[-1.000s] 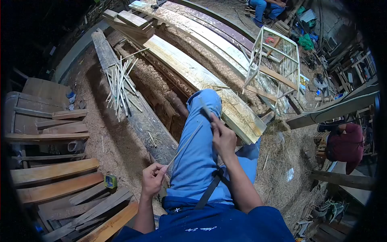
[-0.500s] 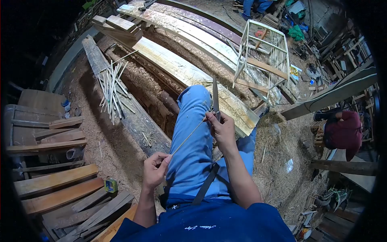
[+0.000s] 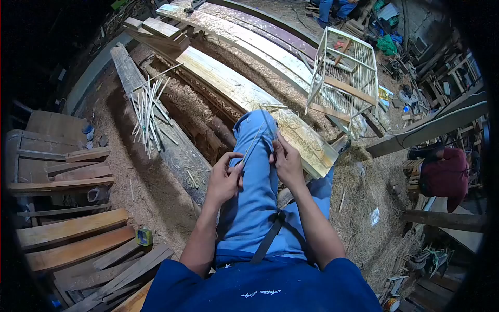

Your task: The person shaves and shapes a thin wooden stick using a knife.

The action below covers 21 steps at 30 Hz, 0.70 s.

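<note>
A thin stick [image 3: 252,144] slants up from my left hand [image 3: 226,177], whose thumb and fingers pinch its lower end above my thigh. My right hand [image 3: 284,158] is closed around the handle of a knife, at the right side of my knee. The knife's blade [image 3: 267,120] points up and left across the knee and looks blurred; the handle is mostly hidden by the fingers. The stick's upper end lies near the blade; whether they touch I cannot tell. A bundle of pale sticks [image 3: 148,114] rests on a grey plank [image 3: 179,156] to the left.
Long pale boards [image 3: 234,86] run diagonally ahead of my knee. A slatted cage-like frame [image 3: 345,78] stands at the upper right. Cut wood pieces [image 3: 78,229] lie at lower left. A person in a red top [image 3: 444,174] is at far right; another person's legs [image 3: 332,9] show at the top.
My left hand has moved up and right, nearer the right hand. The stick now stands more steeply, and the knife blade has tilted to the left.
</note>
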Each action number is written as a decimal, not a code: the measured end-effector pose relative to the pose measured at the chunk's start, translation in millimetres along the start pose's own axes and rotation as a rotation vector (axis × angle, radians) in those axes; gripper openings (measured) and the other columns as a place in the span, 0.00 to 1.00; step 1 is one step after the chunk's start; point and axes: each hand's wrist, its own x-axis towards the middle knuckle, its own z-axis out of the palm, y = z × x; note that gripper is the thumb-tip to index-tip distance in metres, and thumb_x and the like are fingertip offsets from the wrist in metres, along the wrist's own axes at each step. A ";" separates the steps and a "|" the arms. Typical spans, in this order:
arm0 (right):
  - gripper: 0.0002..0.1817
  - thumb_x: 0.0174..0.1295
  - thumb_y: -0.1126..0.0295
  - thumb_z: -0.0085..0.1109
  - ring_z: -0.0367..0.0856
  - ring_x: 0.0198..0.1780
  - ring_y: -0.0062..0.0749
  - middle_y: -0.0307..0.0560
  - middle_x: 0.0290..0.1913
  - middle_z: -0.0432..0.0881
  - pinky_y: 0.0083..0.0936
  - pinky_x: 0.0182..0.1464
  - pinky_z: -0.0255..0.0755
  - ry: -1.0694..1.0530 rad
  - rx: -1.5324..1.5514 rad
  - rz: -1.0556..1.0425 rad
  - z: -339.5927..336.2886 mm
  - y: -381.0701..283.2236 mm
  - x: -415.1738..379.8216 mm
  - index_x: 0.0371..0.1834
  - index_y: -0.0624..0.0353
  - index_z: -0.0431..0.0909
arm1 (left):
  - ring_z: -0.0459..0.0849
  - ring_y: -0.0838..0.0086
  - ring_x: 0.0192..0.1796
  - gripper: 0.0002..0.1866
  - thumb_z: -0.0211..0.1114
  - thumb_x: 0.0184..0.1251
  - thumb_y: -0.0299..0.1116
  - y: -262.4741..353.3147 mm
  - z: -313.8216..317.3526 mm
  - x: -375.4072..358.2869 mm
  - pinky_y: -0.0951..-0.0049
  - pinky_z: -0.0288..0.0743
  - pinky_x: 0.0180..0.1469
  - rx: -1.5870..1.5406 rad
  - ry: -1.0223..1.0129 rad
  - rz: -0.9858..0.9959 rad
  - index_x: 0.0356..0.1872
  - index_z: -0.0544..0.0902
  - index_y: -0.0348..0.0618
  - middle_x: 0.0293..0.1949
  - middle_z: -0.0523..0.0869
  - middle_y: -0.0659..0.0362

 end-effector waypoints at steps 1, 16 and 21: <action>0.27 0.76 0.53 0.56 0.79 0.28 0.24 0.47 0.27 0.84 0.29 0.35 0.73 -0.002 0.000 0.003 2.3 4.2 -1.6 0.70 0.59 0.76 | 0.70 0.83 0.12 0.13 0.61 0.78 0.31 -1.9 0.9 5.1 0.79 0.61 0.13 0.000 0.001 -0.003 0.58 0.76 0.41 0.17 0.78 0.64; 0.26 0.70 0.60 0.61 0.85 0.29 0.51 0.51 0.29 0.85 0.46 0.32 0.77 -0.195 -0.583 -0.436 6.3 -1.0 -26.7 0.71 0.26 0.74 | 0.70 0.80 0.10 0.09 0.61 0.78 0.32 -9.1 -0.7 29.2 0.78 0.59 0.10 0.098 -0.054 -0.104 0.52 0.73 0.43 0.16 0.79 0.62; 0.26 0.70 0.59 0.61 0.85 0.28 0.48 0.49 0.27 0.83 0.46 0.30 0.76 -0.112 -0.594 -0.472 11.3 4.2 -26.0 0.72 0.25 0.73 | 0.67 0.84 0.10 0.10 0.61 0.79 0.32 -3.4 0.3 8.4 0.79 0.57 0.11 -0.090 -0.029 -0.100 0.54 0.74 0.45 0.15 0.77 0.63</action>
